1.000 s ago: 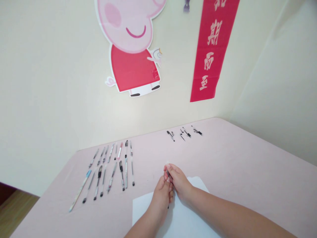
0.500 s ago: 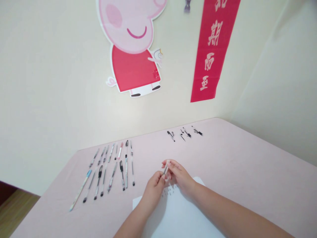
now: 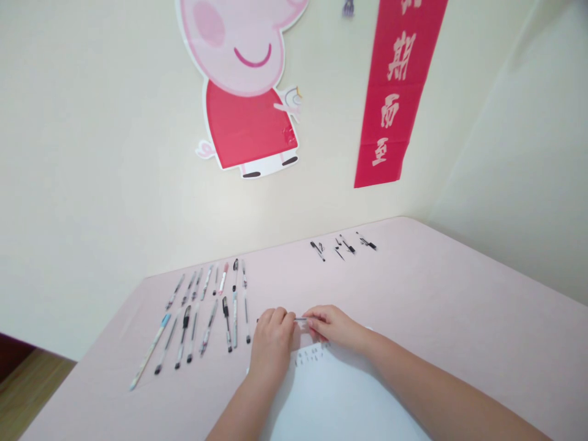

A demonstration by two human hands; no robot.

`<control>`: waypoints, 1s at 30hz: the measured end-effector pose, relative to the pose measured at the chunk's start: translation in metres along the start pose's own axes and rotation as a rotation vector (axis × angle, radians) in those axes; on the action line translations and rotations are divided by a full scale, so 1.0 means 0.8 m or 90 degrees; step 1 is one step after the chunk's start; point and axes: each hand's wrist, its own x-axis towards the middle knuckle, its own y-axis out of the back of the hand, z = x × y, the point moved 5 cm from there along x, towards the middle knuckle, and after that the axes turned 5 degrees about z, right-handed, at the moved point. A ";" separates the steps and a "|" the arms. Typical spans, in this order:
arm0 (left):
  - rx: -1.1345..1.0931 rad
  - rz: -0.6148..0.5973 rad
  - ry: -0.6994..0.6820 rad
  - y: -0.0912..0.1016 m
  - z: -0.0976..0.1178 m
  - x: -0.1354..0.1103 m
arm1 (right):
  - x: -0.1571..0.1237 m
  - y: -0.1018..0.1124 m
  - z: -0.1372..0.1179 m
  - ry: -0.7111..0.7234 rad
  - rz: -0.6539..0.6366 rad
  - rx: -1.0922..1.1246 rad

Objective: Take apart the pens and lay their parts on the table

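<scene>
My left hand (image 3: 272, 334) and my right hand (image 3: 331, 323) meet over the pink table (image 3: 459, 306), both pinching a thin pen (image 3: 301, 319) held level between them. The left fingers curl round its left end, and the right fingertips grip its right end. Just below the hands lies a white sheet of paper (image 3: 340, 404) with a short row of small marks (image 3: 312, 353) near its top edge. The hands hide most of the pen.
Two rows of several pens (image 3: 206, 312) lie to the left of my hands. Small black pen parts (image 3: 342, 246) sit far back near the wall. A pig cutout (image 3: 248, 86) and a red banner (image 3: 395, 92) hang on the wall. The table's left edge drops to a wooden floor (image 3: 27, 398).
The hands moved from the paper's top up and left. The pen turned from upright to level between them. The marks on the paper came into sight.
</scene>
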 end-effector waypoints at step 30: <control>-0.976 -0.023 0.452 -0.035 -0.013 -0.008 | -0.018 -0.036 -0.003 -0.081 -0.181 0.184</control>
